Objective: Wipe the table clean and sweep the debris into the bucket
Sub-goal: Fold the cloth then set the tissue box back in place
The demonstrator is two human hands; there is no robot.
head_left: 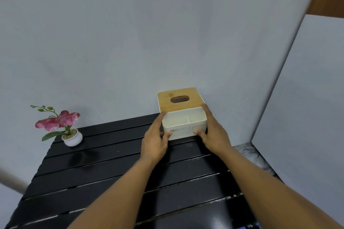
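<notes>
Probably home: potted flower [63,126], table [111,173]

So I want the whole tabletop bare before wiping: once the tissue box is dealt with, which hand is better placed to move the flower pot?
Left. The flower pot stands at the table's far left corner, on the left hand's side. Both hands grip the tissue box, and the right hand would probably have to cross over.

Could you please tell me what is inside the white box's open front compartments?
The white box's two visible front compartments look empty. The wooden lid hides the rear section.
</notes>
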